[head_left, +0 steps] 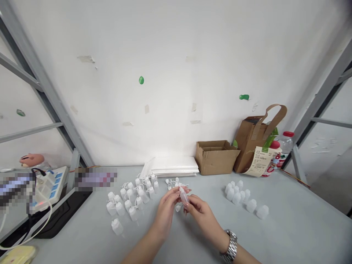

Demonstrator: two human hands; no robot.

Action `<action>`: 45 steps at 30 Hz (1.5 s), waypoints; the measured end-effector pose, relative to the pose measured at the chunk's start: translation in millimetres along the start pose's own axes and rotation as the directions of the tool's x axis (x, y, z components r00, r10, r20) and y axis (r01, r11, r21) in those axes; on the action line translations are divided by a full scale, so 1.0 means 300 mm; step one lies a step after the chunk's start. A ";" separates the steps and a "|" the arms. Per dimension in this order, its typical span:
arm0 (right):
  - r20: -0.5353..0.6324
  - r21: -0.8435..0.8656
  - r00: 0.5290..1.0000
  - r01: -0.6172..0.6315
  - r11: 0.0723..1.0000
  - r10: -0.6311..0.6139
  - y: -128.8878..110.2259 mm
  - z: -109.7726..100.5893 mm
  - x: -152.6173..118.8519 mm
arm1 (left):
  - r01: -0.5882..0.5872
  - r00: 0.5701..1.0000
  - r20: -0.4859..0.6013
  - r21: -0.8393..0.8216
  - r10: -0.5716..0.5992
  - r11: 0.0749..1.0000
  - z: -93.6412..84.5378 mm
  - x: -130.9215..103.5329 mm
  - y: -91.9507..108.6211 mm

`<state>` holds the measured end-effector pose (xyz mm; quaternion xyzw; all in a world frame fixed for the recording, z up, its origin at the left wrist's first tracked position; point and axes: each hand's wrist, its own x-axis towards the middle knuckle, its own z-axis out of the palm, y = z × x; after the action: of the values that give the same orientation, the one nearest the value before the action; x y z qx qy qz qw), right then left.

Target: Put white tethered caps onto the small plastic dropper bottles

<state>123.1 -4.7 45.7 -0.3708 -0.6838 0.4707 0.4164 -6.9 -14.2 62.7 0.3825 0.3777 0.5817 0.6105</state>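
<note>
Between both hands, over the middle of the grey table, is a small translucent squeeze bottle (184, 197), tilted with its top up and to the left. My left hand (167, 205) pinches it near its upper end, and my right hand (199, 209) grips its lower part. Behind the fingers lie several small white caps (176, 180), partly hidden. A loose white cap (178, 208) rests just below the bottle. Left of my hands stand several white bottles with capped tops (133, 212). Over on the right sit several translucent bottles (236, 198) without such caps.
At the wall stand a stack of white sheets (170, 167), an open cardboard box (216, 161), a brown paper bag (247, 146) and a red-capped bottle (286, 145). A power strip (56, 187) with cables and a black mat (68, 211) lie on the left.
</note>
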 end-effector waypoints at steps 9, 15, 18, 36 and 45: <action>0.082 0.301 0.993 -0.108 0.947 0.087 -0.007 0.006 0.020 | 0.103 0.995 0.004 -0.057 -0.103 0.993 -0.010 0.010 -0.045; 0.052 0.261 0.996 -0.083 0.962 0.072 -0.013 -0.007 0.018 | 0.077 0.997 0.035 -0.104 -0.074 0.992 -0.002 0.001 -0.029; 0.067 0.281 0.996 -0.077 0.957 0.060 -0.008 -0.007 0.019 | 0.106 0.994 0.027 -0.159 -0.103 0.982 -0.002 -0.003 -0.016; 0.021 0.147 0.995 -0.096 0.984 0.094 -0.002 0.006 0.019 | 0.148 0.989 0.028 -0.209 -0.146 0.967 -0.023 0.016 -0.030; 0.181 0.628 0.972 -0.229 0.743 0.147 -0.020 0.009 0.013 | 0.216 0.976 0.025 -0.217 -0.216 0.952 -0.024 0.016 -0.033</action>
<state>118.5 -3.9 51.6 -0.2432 -0.4630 0.7378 0.4268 -9.0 -9.5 50.6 0.2698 0.3507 0.5492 0.7090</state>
